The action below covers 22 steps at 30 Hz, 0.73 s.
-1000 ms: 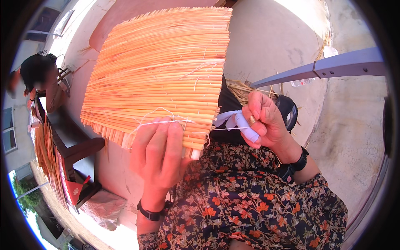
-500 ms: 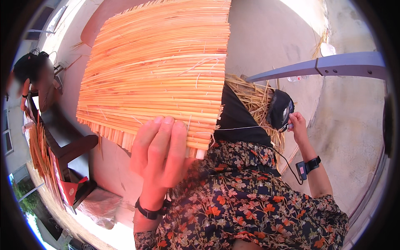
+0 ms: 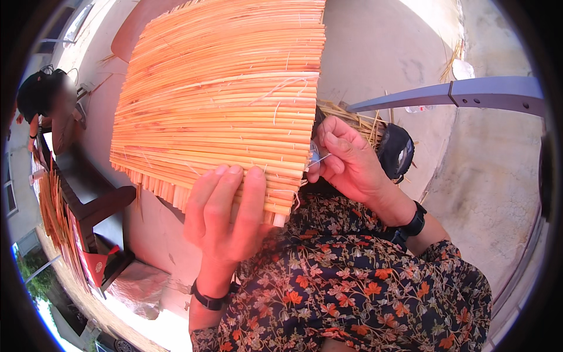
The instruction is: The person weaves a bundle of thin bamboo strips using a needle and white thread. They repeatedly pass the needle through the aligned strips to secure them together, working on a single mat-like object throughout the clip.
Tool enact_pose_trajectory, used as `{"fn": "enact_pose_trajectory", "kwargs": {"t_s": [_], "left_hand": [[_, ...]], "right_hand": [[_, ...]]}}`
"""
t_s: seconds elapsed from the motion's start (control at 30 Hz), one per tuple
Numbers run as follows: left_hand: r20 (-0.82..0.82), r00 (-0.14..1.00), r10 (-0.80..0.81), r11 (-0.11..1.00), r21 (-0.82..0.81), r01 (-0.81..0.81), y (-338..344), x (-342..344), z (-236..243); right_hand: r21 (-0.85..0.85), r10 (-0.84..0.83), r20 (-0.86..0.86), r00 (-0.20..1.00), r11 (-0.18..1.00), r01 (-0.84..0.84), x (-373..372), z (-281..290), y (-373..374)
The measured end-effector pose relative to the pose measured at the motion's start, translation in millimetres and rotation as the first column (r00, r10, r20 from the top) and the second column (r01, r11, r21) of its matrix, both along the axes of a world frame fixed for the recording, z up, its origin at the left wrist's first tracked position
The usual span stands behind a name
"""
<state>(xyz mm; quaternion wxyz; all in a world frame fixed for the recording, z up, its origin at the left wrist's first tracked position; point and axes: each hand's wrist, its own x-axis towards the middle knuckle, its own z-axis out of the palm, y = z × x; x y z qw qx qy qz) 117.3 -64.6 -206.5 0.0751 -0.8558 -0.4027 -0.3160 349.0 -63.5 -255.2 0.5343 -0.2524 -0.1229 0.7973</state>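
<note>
A mat of many thin orange-yellow stalks [image 3: 217, 100], stitched side by side with pale thread, slants up over my lap. My left hand [image 3: 226, 217] grips its near edge, fingers on top and the thumb hidden underneath. At the mat's right edge my right hand [image 3: 355, 161] is closed in a pinch on a white thread [image 3: 322, 158]. A small bluish thing [image 3: 315, 155] shows by its fingertips; what it is I cannot tell. Short loose thread ends lie on the mat's face.
Loose straw [image 3: 360, 123] lies beyond my right hand, beside a black shoe [image 3: 396, 151]. A blue-grey bar [image 3: 469, 92] reaches in from the right. At left, another person [image 3: 50, 100] is near a dark bench [image 3: 97, 182] with bundled stalks [image 3: 56, 229] alongside.
My right hand has come from far right, where it held the thread stretched taut, back to the mat's right edge. The thread is now short and slack. My left hand keeps its grip.
</note>
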Motion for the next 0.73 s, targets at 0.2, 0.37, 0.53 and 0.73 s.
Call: {"fn": "enact_pose_trajectory", "kwargs": {"t_s": [0.2, 0.37, 0.53, 0.73], "left_hand": [[-0.021, 0.999, -0.032, 0.999, -0.039, 0.031, -2, 0, 2], [-0.026, 0.998, -0.052, 0.996, -0.069, 0.050, 0, -1, 8], [-0.023, 0.998, -0.058, 0.996, -0.070, 0.057, 3, 0, 14], [0.126, 0.991, 0.051, 0.999, 0.014, -0.053, 21, -23, 71]], "right_hand": [[-0.099, -0.011, -0.221, 0.975, 0.995, -0.012, -3, 11, -3], [0.015, 0.045, 0.016, 0.999, 0.999, -0.046, -9, -1, -8], [-0.095, 0.051, -0.082, 0.995, 0.994, -0.058, -7, -4, -3], [0.228, -0.099, 0.419, 0.902, 0.974, 0.000, 13, 3, 30]]}}
